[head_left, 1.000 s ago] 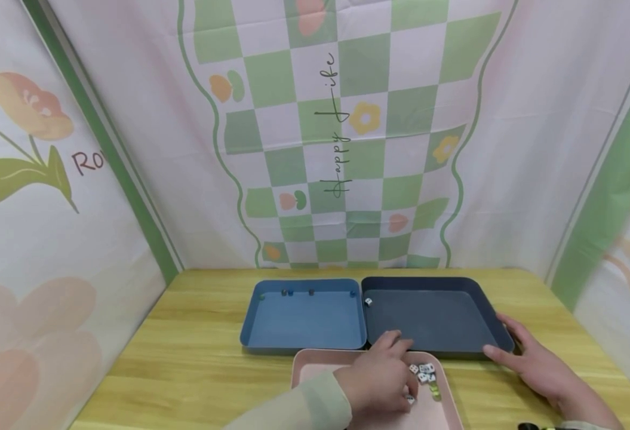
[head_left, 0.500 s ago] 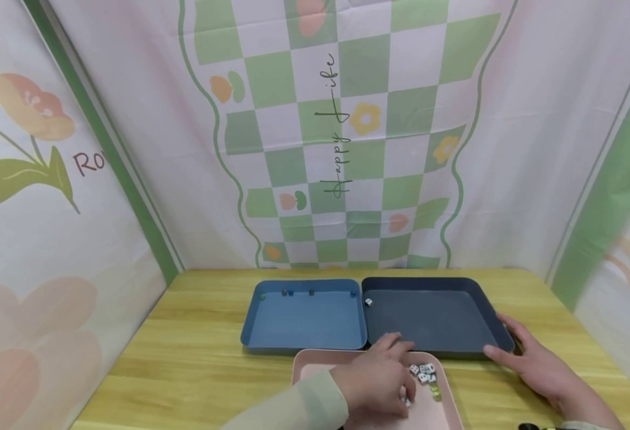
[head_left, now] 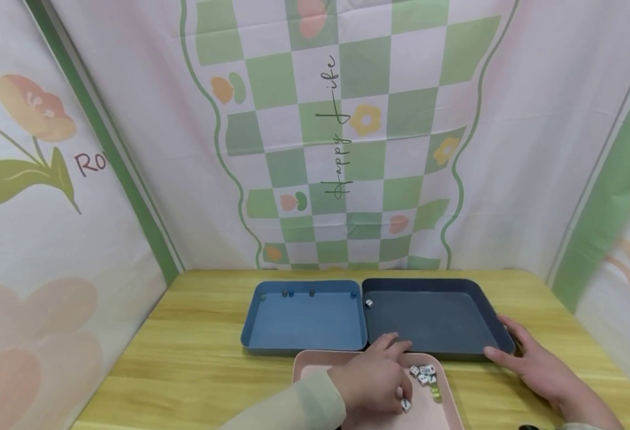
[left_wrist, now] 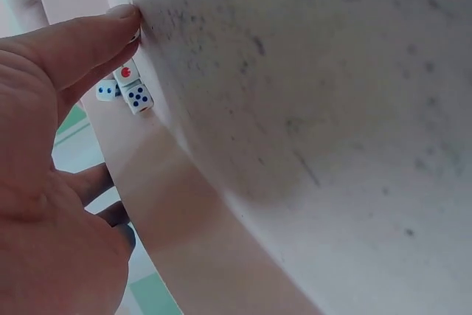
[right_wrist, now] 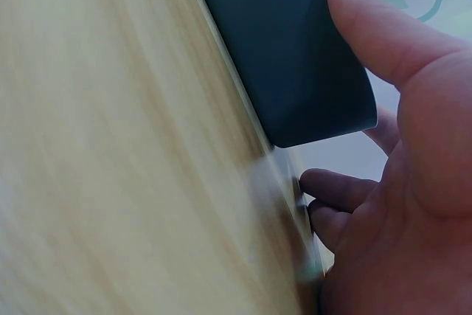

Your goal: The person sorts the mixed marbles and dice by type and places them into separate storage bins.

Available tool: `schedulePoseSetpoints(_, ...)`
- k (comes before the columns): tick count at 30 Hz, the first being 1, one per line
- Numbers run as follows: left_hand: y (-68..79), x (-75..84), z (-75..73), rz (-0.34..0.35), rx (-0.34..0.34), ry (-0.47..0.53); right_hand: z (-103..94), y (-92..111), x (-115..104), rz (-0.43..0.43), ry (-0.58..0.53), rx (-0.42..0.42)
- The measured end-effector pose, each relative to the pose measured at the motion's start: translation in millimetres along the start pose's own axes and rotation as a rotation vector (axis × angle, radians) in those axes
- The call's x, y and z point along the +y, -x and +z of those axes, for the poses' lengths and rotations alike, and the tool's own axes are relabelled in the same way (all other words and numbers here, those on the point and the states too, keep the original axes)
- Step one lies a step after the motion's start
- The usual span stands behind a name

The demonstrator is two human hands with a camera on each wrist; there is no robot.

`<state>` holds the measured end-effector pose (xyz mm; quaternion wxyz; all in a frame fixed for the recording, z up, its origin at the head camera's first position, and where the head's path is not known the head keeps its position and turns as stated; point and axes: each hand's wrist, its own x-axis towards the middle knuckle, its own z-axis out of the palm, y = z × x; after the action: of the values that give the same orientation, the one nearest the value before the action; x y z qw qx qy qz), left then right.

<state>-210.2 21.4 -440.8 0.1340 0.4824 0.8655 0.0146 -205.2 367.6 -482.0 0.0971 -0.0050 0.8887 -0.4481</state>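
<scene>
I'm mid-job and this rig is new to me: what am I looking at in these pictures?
There is no robot: a person works bare-handed. One camera, worn on the head, looks forward and down; one on each wrist looks closer. On the wood-grain table stand a blue tray, a navy tray and, nearer the person, a pink tray. In the pink tray, the left hand pinches a white die; other white dice and yellow-green pieces lie there. The right hand grips the navy tray's near-right corner. Another white die sits in that tray; the blue tray's coloured pieces are too small to name.
</scene>
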Motion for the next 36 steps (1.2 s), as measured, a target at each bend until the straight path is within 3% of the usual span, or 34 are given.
schedulePoseSetpoints(7, 2.8, -2.2, -3.6, 0.006, 0.006, 0.06, -0.6, -0.8, -1.4, -0.003, 0.001, -0.002)
schedulePoseSetpoints(15, 6.1, -5.5, -5.6, -0.041, 0.14, 0.272, 0.1, 0.7, -0.5, -0.004, 0.01, -0.002)
schedulePoseSetpoints(26, 9.3, -9.0, -13.6, -0.212, 0.377, 0.603, 0.1, 0.9, -2.2, -0.021, 0.033, 0.014)
schedulePoseSetpoints(36, 7.1, -19.9, -18.7, -0.353, 0.443, 0.645, 0.1, 0.9, -2.6, -0.01, 0.027, 0.011)
